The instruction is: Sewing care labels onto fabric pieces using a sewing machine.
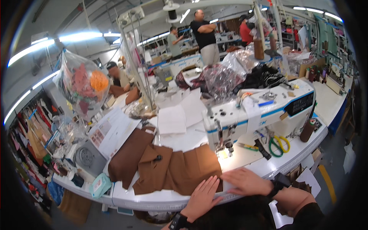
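A brown piece of cloth (191, 166) lies spread at the front of the white sewing table (142, 201), its right end close to the lit needle area. My left hand (202, 198) rests flat on the cloth's front right corner, fingers stretched out together. Just beside it my right hand (245, 181) lies palm down, fingers extended, its tips at the cloth's right edge. Neither hand grips anything that I can see. Above both stands a white and blue sewing machine (245, 115). A small black object (158, 157) sits on the cloth's left part.
Darker brown cloth (128, 155) and printed sheets (113, 132) lie left. White pieces (172, 119) sit behind. Scissors with green handles (276, 147), yellow-handled scissors (284, 144) and a brown thread cone (308, 130) are right. A clear bag of scraps (82, 82) hangs left; people stand farther back.
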